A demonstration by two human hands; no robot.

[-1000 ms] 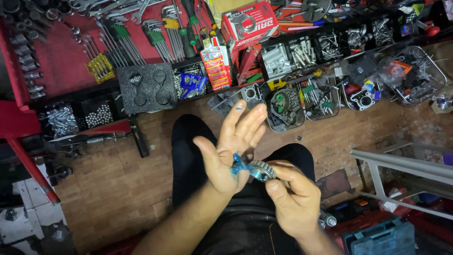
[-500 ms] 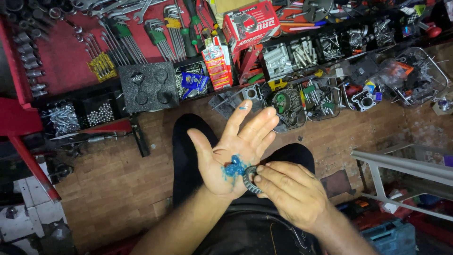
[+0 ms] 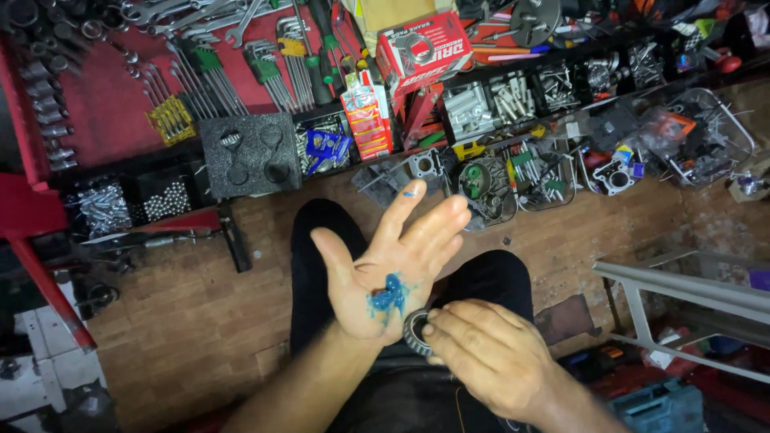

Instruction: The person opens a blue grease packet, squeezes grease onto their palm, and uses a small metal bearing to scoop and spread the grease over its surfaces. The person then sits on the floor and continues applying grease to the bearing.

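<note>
My left hand (image 3: 389, 265) is held flat, palm up, fingers spread, above my black-trousered knees. A blob of blue grease (image 3: 388, 294) lies on its palm, and a blue smear marks the index fingertip. My right hand (image 3: 489, 357) grips a round metal bearing (image 3: 415, 330) and presses its edge against the heel of the left palm, just below the grease. Most of the bearing is hidden under the right fingers.
A red tool board (image 3: 120, 88) with wrenches, hex keys and sockets lies ahead on the brick floor. Small bins of screws and bearings (image 3: 128, 204), red cartons (image 3: 425, 52), clear tubs of parts (image 3: 698, 136) and a grey metal frame (image 3: 682, 293) surround me.
The right hand drew the bearing down from the middle of the left palm to its heel, leaving the blue grease exposed. The left hand flattened and spread slightly.
</note>
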